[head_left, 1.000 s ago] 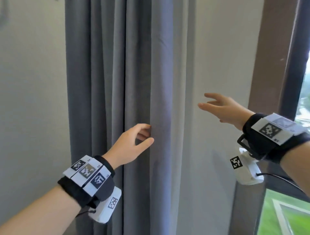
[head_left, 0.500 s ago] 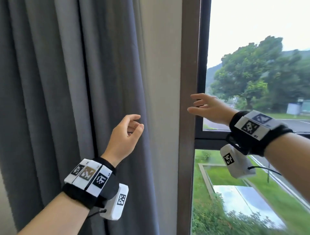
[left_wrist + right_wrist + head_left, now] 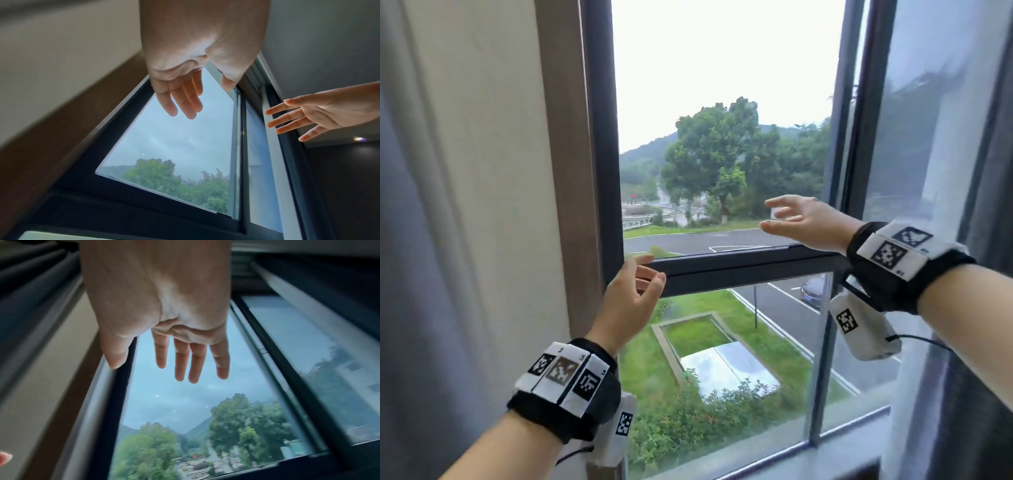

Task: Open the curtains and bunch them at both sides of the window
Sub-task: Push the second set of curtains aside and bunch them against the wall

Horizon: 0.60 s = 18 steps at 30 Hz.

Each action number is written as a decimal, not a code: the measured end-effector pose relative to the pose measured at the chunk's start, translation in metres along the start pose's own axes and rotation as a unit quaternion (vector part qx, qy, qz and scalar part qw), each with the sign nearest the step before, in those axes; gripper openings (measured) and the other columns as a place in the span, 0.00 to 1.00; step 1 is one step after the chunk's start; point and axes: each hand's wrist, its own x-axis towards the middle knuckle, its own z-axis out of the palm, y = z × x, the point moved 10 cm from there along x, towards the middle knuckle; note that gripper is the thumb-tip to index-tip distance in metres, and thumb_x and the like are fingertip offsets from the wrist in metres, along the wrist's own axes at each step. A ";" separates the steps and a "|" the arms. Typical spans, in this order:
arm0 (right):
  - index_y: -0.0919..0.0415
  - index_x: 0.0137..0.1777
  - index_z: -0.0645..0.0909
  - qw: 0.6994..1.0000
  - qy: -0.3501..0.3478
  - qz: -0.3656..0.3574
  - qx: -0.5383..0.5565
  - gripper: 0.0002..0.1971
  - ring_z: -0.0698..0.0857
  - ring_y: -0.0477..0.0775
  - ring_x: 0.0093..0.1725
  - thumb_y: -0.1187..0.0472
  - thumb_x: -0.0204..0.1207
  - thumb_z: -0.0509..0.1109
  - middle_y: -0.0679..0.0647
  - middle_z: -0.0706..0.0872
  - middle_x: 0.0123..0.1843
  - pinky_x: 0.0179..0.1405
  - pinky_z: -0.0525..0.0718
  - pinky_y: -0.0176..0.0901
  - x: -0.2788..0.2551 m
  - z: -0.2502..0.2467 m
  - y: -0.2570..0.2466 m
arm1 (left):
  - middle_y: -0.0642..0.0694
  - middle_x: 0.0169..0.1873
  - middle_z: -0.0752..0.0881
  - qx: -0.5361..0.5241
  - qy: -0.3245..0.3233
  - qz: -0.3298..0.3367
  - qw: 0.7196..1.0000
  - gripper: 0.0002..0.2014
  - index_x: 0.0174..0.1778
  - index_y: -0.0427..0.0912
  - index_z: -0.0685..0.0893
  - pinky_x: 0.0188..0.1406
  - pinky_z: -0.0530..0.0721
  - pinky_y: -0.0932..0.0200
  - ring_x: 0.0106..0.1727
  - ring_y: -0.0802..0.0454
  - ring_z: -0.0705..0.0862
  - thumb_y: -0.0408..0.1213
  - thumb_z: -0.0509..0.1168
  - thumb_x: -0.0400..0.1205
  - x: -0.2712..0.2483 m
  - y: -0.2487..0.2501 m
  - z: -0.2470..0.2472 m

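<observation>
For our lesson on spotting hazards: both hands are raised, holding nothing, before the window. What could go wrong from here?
1. The right hand is near the sheer curtain, which covers the right pane; a hasty grab may tug it hard.
2. The left hand hovers close to the window frame; a quick swing might knock it.
</observation>
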 end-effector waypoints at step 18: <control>0.49 0.76 0.69 0.968 0.123 0.114 -0.184 0.28 0.75 0.54 0.74 0.53 0.76 0.70 0.57 0.78 0.74 0.72 0.68 0.43 -0.037 -0.262 0.276 | 0.61 0.40 0.81 -0.251 -0.024 0.057 0.966 0.14 0.62 0.43 0.78 0.35 0.73 0.84 0.41 0.67 0.80 0.35 0.63 0.80 0.083 0.178 0.383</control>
